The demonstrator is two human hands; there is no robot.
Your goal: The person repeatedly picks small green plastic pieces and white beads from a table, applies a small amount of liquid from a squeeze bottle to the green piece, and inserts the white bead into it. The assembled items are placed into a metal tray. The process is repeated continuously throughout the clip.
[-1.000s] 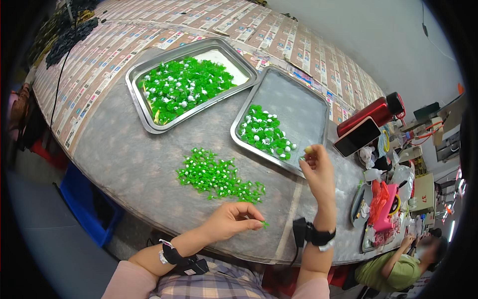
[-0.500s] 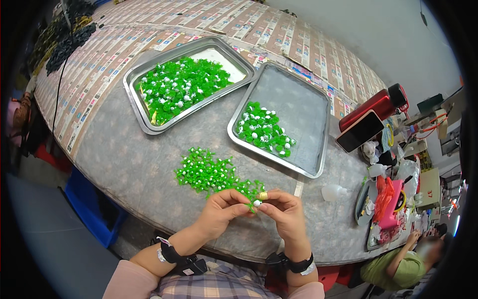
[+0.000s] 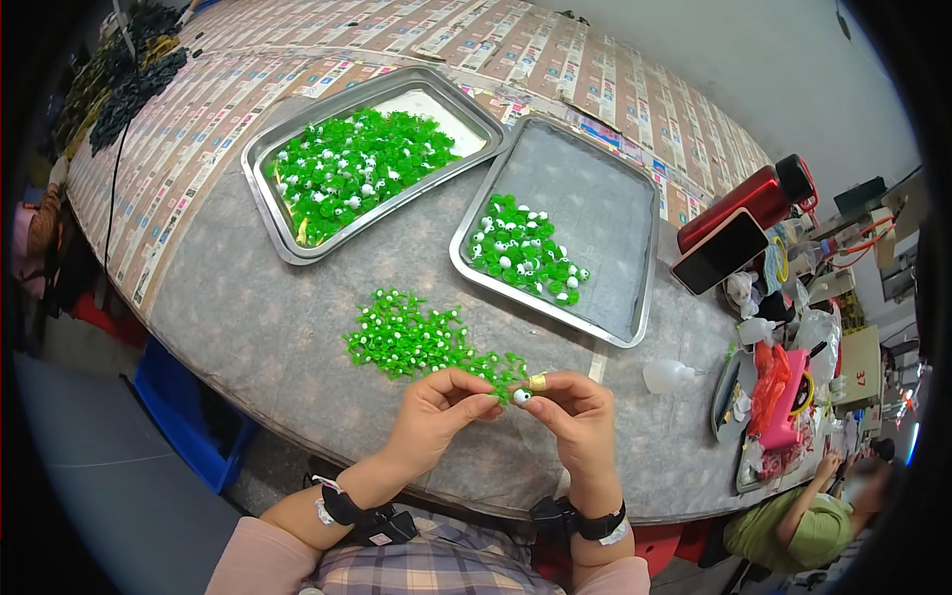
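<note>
Above the near part of the table, my left hand (image 3: 434,421) pinches a small green plastic piece (image 3: 500,395) between thumb and fingertips. Facing it, my right hand (image 3: 583,421), with yellow tape round a finger, pinches a white ball with a black dot (image 3: 522,397), like a toy eye. The two pieces meet or nearly meet; I cannot tell whether they are joined. Just beyond my fingers lies a loose pile of small green pieces with white tips (image 3: 407,335). Both wrists wear black straps.
A metal tray (image 3: 332,251) heaped with green and white pieces stands far left. Overlapping its corner, a second tray (image 3: 610,198) holds a smaller heap. To the right are a red bottle (image 3: 734,210), a phone (image 3: 719,253), a translucent bottle (image 3: 669,376) and a pink container (image 3: 788,402). A person (image 3: 793,526) sits beyond.
The white ball has turned so its black dot now shows, and it has shifted slightly right with my right hand. My left hand has barely moved.
</note>
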